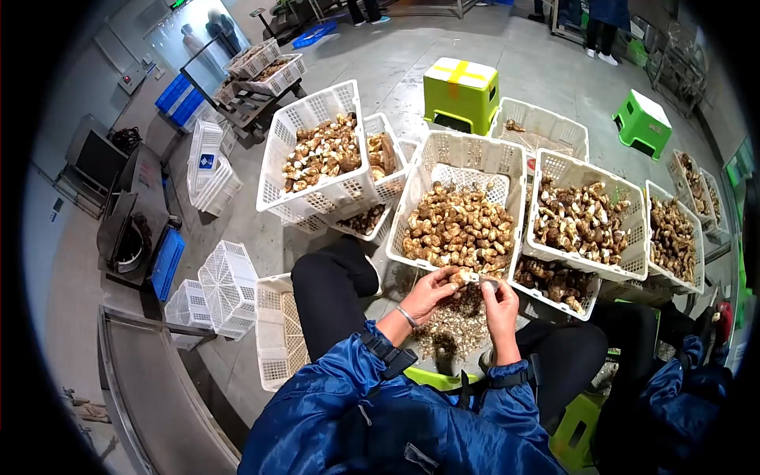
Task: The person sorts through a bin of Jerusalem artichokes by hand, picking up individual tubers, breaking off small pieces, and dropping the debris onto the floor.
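My left hand (427, 296) is closed round a small brown-and-white mushroom (459, 277), held just over the near rim of a white crate. My right hand (500, 305) is pinched close against the mushroom's pale end. Something small and greyish shows at its fingertips, too small to make out. The white crate (404, 207) in front of me holds a heap of brown mushrooms (459, 226). Below my hands, pale trimmings (453, 336) lie scattered on the floor between my legs.
More white crates of mushrooms stand at left (271, 158) and right (633, 198). A green stool (461, 99) stands behind the middle crate, another (643, 124) farther right. Upturned crates (228, 289) and a metal table (158, 396) are on my left. A co-worker's blue sleeve (673, 396) is close on my right.
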